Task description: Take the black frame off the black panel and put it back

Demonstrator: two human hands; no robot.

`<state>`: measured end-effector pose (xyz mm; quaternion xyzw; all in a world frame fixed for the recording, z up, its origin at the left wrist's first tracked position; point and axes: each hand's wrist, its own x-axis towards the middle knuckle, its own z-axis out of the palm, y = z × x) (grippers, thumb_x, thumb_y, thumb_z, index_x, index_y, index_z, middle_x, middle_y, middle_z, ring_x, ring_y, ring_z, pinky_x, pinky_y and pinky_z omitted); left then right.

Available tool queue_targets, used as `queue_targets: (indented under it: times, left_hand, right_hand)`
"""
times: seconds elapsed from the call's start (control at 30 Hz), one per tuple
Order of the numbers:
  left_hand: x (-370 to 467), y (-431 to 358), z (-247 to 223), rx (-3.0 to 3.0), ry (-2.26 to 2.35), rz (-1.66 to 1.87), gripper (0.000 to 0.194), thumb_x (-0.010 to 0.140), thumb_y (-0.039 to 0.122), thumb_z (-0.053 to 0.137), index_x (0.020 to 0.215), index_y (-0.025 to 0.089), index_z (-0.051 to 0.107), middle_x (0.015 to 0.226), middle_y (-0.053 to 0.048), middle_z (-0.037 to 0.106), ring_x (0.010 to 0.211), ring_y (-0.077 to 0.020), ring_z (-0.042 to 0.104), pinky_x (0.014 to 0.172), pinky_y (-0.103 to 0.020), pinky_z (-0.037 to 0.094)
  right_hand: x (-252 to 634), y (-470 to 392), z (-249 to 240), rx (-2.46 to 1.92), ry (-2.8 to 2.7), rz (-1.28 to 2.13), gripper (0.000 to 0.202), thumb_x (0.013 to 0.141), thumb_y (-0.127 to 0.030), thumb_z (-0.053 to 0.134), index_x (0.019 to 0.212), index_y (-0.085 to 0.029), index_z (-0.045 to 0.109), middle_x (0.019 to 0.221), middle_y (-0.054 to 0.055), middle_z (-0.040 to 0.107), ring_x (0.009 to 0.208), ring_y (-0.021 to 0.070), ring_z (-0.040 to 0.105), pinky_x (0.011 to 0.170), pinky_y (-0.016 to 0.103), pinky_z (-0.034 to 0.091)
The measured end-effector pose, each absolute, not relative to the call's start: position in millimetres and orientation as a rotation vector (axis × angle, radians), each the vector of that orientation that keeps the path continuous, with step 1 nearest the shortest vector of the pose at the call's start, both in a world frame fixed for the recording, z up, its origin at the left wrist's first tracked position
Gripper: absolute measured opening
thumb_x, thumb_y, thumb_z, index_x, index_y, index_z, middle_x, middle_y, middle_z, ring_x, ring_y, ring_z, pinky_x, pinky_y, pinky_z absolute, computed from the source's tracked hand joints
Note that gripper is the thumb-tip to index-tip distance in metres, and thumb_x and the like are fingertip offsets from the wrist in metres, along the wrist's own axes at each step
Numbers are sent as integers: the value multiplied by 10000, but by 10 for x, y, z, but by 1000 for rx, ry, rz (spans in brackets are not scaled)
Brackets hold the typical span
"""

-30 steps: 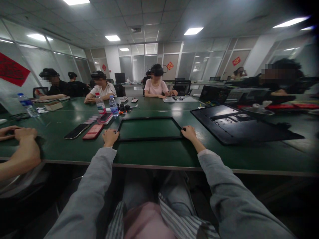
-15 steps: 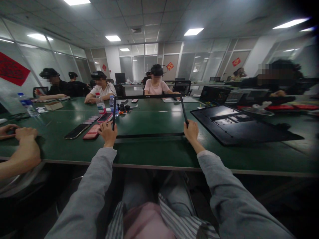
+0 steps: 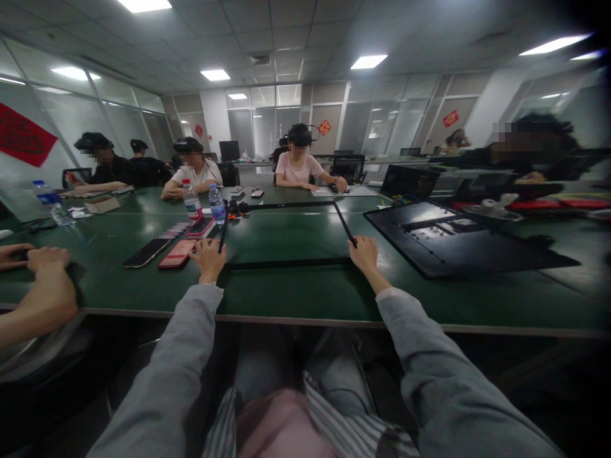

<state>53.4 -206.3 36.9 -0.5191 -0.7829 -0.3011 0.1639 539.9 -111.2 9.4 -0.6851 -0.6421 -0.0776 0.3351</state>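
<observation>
the fingers of the left hand (image 3: 209, 259) are closed on the left side bar of a thin black frame (image 3: 286, 263), and those of the right hand (image 3: 364, 253) are closed on its right side bar, close to the near corner; the frame is in the middle of the picture, an open rectangle tilted with its far bar raised; whether its near bar touches the green desk (image 3: 296, 296) i cannot tell.

just left of the left hand lies a pink phone (image 3: 177, 253), with a black phone (image 3: 147, 252) beside it, further left; beyond them, left of centre, stand a red-capped bottle (image 3: 192, 205) and a blue-capped bottle (image 3: 217, 207), near each other; right of the right hand, well apart from it, a large dark panel (image 3: 420, 245) lies on the desk, across the right of the picture.

at the left edge another person's hands (image 3: 48, 259) rest at the desk; across it, at upper centre, sits a person in a pink shirt (image 3: 298, 168), one hand on small dark parts.
</observation>
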Motion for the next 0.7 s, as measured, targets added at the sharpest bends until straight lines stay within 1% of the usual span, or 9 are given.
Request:
queue_targets:
  times: [0.17,0.4,0.5,0.57,0.63,0.7]
  left_hand:
    - [473,-2008,297,-1526,-2279,-832,344,956,390,548,1196,232,737,1332,-163,610,1302,-371,424,1069,-615,320]
    - [356,-1915,189,-1616,-2389,-802,315,933,419,573,1112,260,778,1319,-154,644,1312,-394,431,1069,-645,328]
    - [301,-1886,163,-1667,-2477,-807,364,928,463,573,1165,260,760,1375,-163,618,1323,-412,437,1066,-669,337]
    - [279,-1874,158,-1667,-2508,-841,415,953,472,532,1234,241,731,1402,-181,597,1334,-416,436,1063,-674,346]
    - [273,-1868,156,-1655,-2504,-900,451,977,469,493,1297,224,697,1414,-191,584,1346,-410,437,1062,-656,365]
    - [282,-1871,148,-1693,-2451,-976,470,986,475,490,1333,217,673,1421,-183,580,1358,-392,439,1069,-607,390]
  right_hand:
    - [5464,-1035,4,-1849,-1711,-113,388,978,-377,471,1188,-135,692,1212,208,637,1217,351,505,1016,503,440]
    - [5510,-995,-46,-1933,-1744,-83,373,951,-390,532,1170,-153,721,1233,197,621,1208,353,511,1006,502,453]
    - [5495,-1023,-28,-1946,-1733,-56,374,926,-391,571,1188,-169,718,1253,191,601,1214,353,499,1001,492,453]
    - [5479,-1045,-10,-1935,-1717,-54,359,940,-375,541,1173,-169,719,1226,191,604,1205,345,498,997,484,449]
    - [5479,-1066,17,-1915,-1691,-73,352,963,-347,488,1150,-157,719,1192,194,608,1195,335,495,992,474,441]
    - [5519,-1083,57,-1893,-1635,-125,349,966,-302,463,1154,-143,710,1194,199,602,1199,330,482,996,473,426]
